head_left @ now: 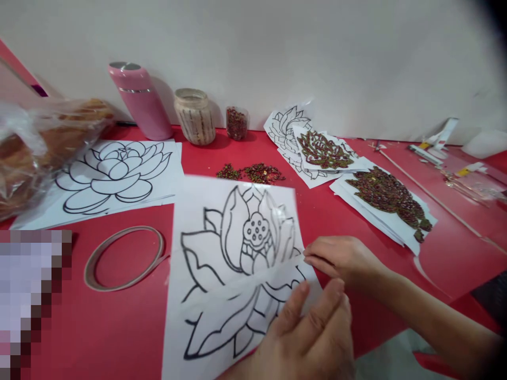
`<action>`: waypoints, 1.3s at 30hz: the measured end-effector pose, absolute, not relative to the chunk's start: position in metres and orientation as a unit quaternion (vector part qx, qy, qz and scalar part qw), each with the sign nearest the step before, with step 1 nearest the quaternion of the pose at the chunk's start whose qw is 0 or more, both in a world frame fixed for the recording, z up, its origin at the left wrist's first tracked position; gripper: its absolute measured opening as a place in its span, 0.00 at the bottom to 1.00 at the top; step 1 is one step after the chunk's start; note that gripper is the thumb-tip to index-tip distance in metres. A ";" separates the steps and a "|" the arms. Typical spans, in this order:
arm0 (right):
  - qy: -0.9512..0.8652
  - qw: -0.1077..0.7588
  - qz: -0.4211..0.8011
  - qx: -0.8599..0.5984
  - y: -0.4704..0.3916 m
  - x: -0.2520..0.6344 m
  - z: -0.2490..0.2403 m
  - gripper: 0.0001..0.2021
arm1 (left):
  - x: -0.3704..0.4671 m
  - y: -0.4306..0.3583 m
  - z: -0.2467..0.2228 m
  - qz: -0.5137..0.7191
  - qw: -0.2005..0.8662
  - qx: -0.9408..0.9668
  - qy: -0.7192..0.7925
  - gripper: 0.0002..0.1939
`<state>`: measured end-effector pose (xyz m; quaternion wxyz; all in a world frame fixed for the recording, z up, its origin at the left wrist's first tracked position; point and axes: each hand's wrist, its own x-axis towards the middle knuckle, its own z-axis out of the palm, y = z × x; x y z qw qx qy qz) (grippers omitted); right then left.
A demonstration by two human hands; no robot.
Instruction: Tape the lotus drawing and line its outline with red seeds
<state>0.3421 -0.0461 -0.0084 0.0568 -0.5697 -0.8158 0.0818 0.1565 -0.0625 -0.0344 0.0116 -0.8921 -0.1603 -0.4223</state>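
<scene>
Evidently, lotus drawing (255, 229) is lying near centre, uneven band crossing it. Left hand (312, 332) is spreading fingers low over near part; right hand (348, 258) is bunching fingers at right edge—pinch unclear. Gentle, even pressure is suiting paper—tugging is risking wrinkles.

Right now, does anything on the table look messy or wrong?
Tiny red and green bits lie loose on the red table, outside the small clear plastic cup, perhaps spilled. The black flower drawing on the nearest white paper breaks across its middle, maybe from a fold.
</scene>
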 end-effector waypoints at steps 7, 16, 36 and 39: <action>-0.804 0.070 0.117 -0.579 -0.047 0.340 -0.005 0.10 | 0.165 -0.070 -0.045 -0.238 -0.007 -0.951 -0.197 0.18; -0.765 0.089 0.171 -0.615 -0.055 0.338 0.009 0.06 | 0.158 -0.073 -0.052 -0.165 -0.054 -0.968 -0.179 0.25; -0.866 0.001 0.159 -0.474 -0.028 0.343 0.009 0.11 | 0.163 -0.069 -0.053 -0.148 -0.067 -0.974 -0.155 0.27; -0.857 0.002 0.185 -0.482 -0.026 0.344 0.010 0.10 | 0.163 -0.067 -0.052 -0.142 -0.067 -0.976 -0.149 0.27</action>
